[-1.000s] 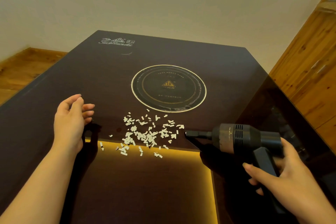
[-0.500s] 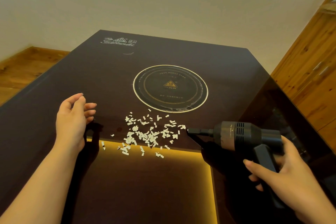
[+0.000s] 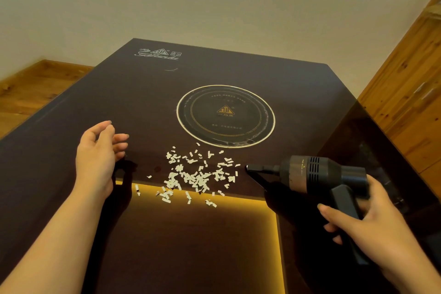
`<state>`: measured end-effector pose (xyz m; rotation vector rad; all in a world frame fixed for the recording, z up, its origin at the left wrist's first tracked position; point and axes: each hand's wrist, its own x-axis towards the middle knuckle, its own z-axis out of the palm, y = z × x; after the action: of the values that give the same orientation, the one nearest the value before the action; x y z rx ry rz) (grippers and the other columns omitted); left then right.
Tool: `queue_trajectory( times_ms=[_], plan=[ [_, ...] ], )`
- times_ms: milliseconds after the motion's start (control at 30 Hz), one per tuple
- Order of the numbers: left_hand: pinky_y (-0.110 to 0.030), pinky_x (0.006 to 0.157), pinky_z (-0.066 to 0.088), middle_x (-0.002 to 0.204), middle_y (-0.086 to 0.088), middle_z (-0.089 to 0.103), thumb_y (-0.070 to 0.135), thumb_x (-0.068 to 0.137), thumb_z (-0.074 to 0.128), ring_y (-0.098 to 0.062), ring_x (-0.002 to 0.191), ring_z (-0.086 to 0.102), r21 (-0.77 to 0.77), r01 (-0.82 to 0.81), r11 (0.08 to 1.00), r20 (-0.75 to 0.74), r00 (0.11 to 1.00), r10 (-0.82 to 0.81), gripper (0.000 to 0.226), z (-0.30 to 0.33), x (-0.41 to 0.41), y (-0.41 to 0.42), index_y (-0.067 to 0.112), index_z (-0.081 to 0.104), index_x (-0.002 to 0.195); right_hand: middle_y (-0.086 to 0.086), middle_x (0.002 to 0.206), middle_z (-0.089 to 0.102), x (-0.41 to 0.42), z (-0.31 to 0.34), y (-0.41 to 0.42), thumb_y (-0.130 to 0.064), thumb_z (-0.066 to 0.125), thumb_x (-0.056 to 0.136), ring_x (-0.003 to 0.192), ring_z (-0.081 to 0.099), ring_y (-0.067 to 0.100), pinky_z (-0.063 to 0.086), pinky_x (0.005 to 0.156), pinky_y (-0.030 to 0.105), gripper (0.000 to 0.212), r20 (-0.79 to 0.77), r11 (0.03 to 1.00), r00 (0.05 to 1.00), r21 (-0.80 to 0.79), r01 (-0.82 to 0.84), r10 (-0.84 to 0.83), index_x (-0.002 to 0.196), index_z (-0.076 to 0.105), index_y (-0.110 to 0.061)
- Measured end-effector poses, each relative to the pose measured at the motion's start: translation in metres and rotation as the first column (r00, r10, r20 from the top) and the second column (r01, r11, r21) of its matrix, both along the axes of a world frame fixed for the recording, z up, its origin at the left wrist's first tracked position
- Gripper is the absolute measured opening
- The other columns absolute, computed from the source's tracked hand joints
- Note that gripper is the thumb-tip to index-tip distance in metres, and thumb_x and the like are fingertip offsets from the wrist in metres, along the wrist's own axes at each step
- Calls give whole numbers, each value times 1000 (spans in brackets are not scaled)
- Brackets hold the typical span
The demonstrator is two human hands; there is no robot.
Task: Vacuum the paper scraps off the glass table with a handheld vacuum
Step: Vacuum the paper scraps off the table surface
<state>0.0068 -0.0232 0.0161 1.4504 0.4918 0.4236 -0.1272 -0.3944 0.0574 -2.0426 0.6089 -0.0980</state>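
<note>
head view: paper scraps (image 3: 195, 174) lie scattered on the glass table (image 3: 133, 102).
right hand (image 3: 372, 224) grips the handheld vacuum (image 3: 317, 174), nozzle just beside the scraps; left hand (image 3: 97, 157) rests nearby, fingers relaxed.

Left hand (image 3: 96, 157) flanks paper scraps (image 3: 195, 174) left; vacuum nozzle (image 3: 261, 169) right; far glass table (image 3: 133, 102) seemingly bare.

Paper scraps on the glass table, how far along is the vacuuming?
Done: only the setup. The right hand grips the vacuum, its nozzle aimed at the pile's right edge. In hand: the approach; the nozzle sits just short of the nearest scraps. Left: the whole job; the paper scraps lie spread on the table, and the left hand rests beside them.
</note>
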Motion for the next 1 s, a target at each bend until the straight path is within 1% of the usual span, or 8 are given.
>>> queue_trajectory(
  times_ms=[67, 200, 567, 733, 800, 900, 1000],
  plan=[
    [-20, 62, 46, 87, 4, 65, 27, 98, 44, -4, 66, 59, 0, 0, 1000, 1, 1000, 0, 22, -1, 0, 1, 26, 52, 118, 4, 84, 67, 3, -1, 0, -10, 80, 67, 56, 70, 11, 52, 43, 26, 78, -3, 1000, 1000, -5, -9, 9, 126, 35, -35],
    [-19, 61, 46, 87, 4, 65, 27, 98, 44, -3, 66, 59, 4, -2, 1000, -1, 1000, 2, 21, -1, 1, 1, 27, 53, 117, 4, 89, 65, 9, 0, 2, -11, 79, 69, 56, 70, 8, 50, 39, 20, 84, -10, 1000, 1000, 2, -26, 26, 132, 31, -36],
    [-21, 62, 45, 89, 4, 65, 27, 98, 44, -5, 70, 59, 10, 0, 1000, -4, 1000, 0, 21, -1, 1, 1, 28, 53, 117, 3, 83, 65, 15, 2, 6, -11, 78, 70, 56, 69, 7, 50, 40, 21, 82, -11, 999, 999, -12, -47, 47, 133, 31, -32],
    [-20, 61, 45, 88, 4, 65, 27, 98, 44, -4, 68, 59, 8, 2, 1000, -2, 1000, -2, 20, -1, 1, 1, 28, 53, 116, 4, 87, 64, 12, 2, 6, -10, 78, 69, 58, 69, 7, 50, 41, 21, 80, -11, 999, 999, -3, -53, 53, 129, 32, -38],
    [-20, 61, 46, 88, 4, 65, 27, 97, 44, -4, 68, 59, 7, 4, 1000, -2, 1000, -4, 21, -1, 1, 1, 28, 53, 117, 4, 87, 64, 10, 2, 7, -10, 78, 69, 58, 70, 8, 51, 42, 22, 77, -9, 998, 998, -4, -57, 57, 123, 32, -41],
    [-20, 61, 46, 88, 3, 65, 26, 97, 44, -4, 67, 59, 3, 5, 1000, 0, 1000, -5, 22, -1, 1, 2, 27, 53, 118, 3, 85, 65, 6, 4, 8, -10, 78, 69, 57, 70, 9, 52, 44, 25, 71, -4, 998, 998, -18, -68, 68, 113, 32, -42],
    [-19, 60, 46, 86, 4, 65, 27, 97, 45, -2, 65, 60, -1, 2, 1000, 3, 1000, -2, 21, -1, 0, 2, 28, 53, 116, 2, 80, 65, 3, 5, 10, -10, 79, 68, 56, 70, 10, 51, 44, 25, 68, 7, 997, 997, -30, -73, 73, 111, 35, -40]
  ],
)
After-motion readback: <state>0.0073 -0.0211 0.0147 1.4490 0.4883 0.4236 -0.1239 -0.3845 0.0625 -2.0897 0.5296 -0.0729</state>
